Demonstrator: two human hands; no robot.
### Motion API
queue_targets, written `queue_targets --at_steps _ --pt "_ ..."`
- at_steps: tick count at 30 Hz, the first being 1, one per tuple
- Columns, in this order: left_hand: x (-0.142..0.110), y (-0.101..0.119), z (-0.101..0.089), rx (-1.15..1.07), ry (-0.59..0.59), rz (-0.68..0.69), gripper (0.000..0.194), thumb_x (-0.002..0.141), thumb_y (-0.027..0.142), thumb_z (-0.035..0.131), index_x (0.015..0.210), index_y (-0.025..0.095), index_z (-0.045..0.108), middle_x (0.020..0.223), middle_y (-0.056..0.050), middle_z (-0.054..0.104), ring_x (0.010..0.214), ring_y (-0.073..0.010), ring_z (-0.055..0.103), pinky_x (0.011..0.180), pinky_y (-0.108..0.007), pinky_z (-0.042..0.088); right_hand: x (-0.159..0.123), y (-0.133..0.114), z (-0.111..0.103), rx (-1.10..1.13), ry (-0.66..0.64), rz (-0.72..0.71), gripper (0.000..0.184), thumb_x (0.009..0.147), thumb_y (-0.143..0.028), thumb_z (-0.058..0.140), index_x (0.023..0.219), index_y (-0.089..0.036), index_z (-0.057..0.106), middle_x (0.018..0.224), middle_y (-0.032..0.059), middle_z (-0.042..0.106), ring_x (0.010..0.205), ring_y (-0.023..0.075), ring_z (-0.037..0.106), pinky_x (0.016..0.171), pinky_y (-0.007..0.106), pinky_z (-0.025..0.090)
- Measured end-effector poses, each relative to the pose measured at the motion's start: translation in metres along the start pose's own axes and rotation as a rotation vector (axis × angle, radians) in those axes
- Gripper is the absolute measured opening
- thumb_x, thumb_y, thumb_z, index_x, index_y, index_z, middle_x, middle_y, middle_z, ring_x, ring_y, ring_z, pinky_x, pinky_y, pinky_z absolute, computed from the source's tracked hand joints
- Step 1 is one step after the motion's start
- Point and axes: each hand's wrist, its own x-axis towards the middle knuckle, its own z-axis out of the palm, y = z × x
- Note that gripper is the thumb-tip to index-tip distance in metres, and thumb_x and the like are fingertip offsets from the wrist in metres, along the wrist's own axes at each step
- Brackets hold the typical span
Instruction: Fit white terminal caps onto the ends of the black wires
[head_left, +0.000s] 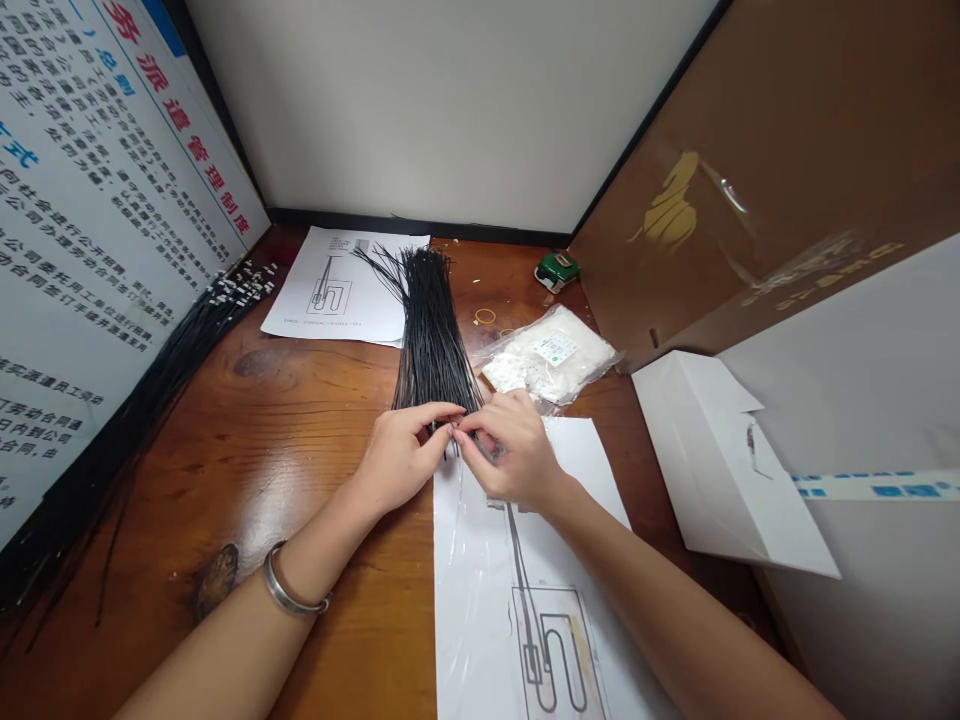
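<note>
A bundle of thin black wires [430, 330] lies on the wooden table [300, 440], fanning away from me. My left hand [401, 455] and my right hand [510, 450] meet at its near end, fingertips pinched together on a wire end. Just below my hands lies a sheet with a wiring diagram [517, 600] under clear film. The left wrist wears a metal bangle [289, 590].
Finished black wires with white ends [202, 320] lie along the left board. A second diagram sheet [337, 285] lies at the back. Right of the bundle lie a clear bag of white parts [551, 355], a green tape measure [556, 270], a rubber band [484, 316] and a white box flap [720, 470].
</note>
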Motion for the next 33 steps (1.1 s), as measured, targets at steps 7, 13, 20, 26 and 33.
queue_targets --at_steps 7,13,20,26,33 --pt "0.001 0.001 -0.002 -0.052 0.002 -0.016 0.022 0.084 0.019 0.055 0.095 0.018 0.074 0.090 -0.002 0.076 0.073 -0.0155 0.066 0.069 -0.027 0.049 -0.001 0.001 0.001 -0.034 -0.007 -0.057 0.005 0.081 -0.016 0.057 0.077 -0.018 0.061 0.055 -0.0040 0.052 0.052 0.0122 0.045 0.060 0.031 0.029" --pt "-0.001 0.002 0.000 -0.046 0.002 -0.001 0.024 0.084 0.021 0.056 0.098 0.017 0.074 0.093 -0.003 0.076 0.073 -0.0155 0.067 0.071 -0.027 0.050 0.002 0.000 0.000 -0.154 0.040 -0.115 0.015 0.076 -0.012 0.053 0.062 -0.018 0.055 0.051 -0.0027 0.051 0.052 0.0132 0.041 0.059 0.032 0.027" --pt "-0.001 0.002 -0.004 -0.196 -0.011 0.011 0.036 0.073 0.003 0.042 0.082 0.015 0.075 0.079 -0.003 0.076 0.064 -0.0119 0.064 0.060 -0.022 0.048 0.000 0.001 -0.003 0.012 0.056 -0.095 0.014 0.077 -0.009 0.048 0.075 -0.017 0.059 0.057 -0.0011 0.059 0.050 0.0130 0.045 0.059 0.033 0.031" --pt "-0.003 0.005 -0.013 -0.298 -0.261 0.112 0.034 0.065 0.004 0.040 0.057 0.016 0.071 0.056 -0.001 0.068 0.048 -0.0091 0.054 0.050 -0.020 0.040 -0.002 0.006 0.002 0.022 -0.027 -0.008 0.038 0.082 -0.003 0.046 0.113 -0.019 0.060 0.089 0.0020 0.074 0.064 0.0140 0.062 0.065 0.033 0.036" --pt "0.000 0.000 -0.012 -0.572 -0.122 -0.075 0.028 0.077 0.017 0.046 0.098 0.014 0.065 0.051 0.002 0.060 0.040 -0.0083 0.044 0.041 -0.020 0.032 -0.003 0.007 0.004 0.012 0.035 -0.127 0.024 0.082 -0.006 0.055 0.095 -0.022 0.067 0.081 -0.0010 0.075 0.058 0.0133 0.058 0.059 0.033 0.033"
